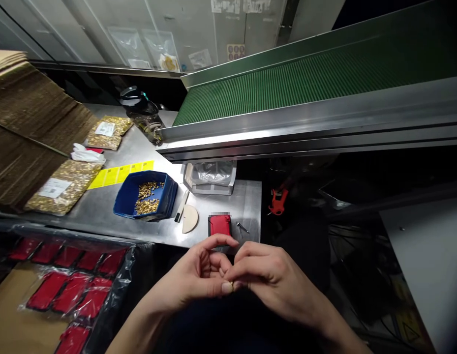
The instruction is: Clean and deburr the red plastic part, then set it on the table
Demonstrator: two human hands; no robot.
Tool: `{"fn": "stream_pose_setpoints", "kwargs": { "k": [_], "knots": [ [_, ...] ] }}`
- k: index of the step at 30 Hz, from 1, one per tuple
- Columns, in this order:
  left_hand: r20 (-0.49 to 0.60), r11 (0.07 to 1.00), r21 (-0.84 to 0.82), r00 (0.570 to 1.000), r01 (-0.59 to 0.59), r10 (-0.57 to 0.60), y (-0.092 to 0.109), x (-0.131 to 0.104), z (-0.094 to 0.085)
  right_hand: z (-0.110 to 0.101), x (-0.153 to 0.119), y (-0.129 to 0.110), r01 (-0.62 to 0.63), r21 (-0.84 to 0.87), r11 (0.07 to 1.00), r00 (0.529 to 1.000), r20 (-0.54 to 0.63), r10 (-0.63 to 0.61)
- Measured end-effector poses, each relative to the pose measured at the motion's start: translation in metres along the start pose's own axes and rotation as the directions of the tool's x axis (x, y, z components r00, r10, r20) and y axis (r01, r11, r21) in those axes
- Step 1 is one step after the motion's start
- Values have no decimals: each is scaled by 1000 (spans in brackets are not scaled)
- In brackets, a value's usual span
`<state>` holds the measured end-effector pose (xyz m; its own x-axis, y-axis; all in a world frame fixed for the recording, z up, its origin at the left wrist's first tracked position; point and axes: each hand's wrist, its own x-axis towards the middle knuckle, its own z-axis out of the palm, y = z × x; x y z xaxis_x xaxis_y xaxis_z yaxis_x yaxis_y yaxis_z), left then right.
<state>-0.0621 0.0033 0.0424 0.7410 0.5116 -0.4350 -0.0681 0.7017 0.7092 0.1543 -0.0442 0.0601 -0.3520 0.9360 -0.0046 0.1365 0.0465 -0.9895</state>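
My left hand [204, 270] and my right hand [270, 275] meet in front of me, fingertips touching. Between thumb and fingers of both is a tiny gold-coloured metal piece [231, 284], mostly covered, so its exact kind is unclear. Just beyond the fingers a red pouch with black edging [220, 225] lies on the metal table [250, 196]. Right of the pouch is a small silver metal tool [242, 227]. To its left are a round beige disc [190, 219] and a utility knife [181, 206]. A blue bin [125, 196] contains many small gold-coloured pieces [147, 197].
A green conveyor belt [272, 88] with a metal side rail crosses behind the table. Bags of gold-coloured pieces [75, 179], a bottle [143, 115] and stacked cardboard [32, 113] stand left. Bagged red pouches [71, 292] fill a lined box at lower left. A grey tray [209, 189] sits under the rail.
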Motion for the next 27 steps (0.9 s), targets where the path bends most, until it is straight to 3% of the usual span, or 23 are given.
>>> {"fn": "stream_pose_setpoints", "kwargs": {
  "k": [4, 9, 18, 22, 27],
  "knots": [
    [22, 999, -16, 999, -28, 29, -4, -1, 4, 5, -11, 9, -56, 181, 982, 989, -127, 80],
    [40, 996, -47, 996, -81, 83, -1, -1, 8, 8, -25, 15, -11, 276, 961, 969, -235, 78],
    [-174, 996, -16, 981, -86, 82, -12, 12, 12, 14, -22, 20, 15, 75, 997, 949, -316, 9],
    [-280, 996, -27, 957, -89, 78, -22, 20, 17, 10, -21, 26, -47, 35, 998, 946, -319, 56],
    [-312, 998, -15, 949, -61, 53, -26, 25, 22, 3, -25, 24, -123, -22, 992, 958, -265, 112]
  ]
}}
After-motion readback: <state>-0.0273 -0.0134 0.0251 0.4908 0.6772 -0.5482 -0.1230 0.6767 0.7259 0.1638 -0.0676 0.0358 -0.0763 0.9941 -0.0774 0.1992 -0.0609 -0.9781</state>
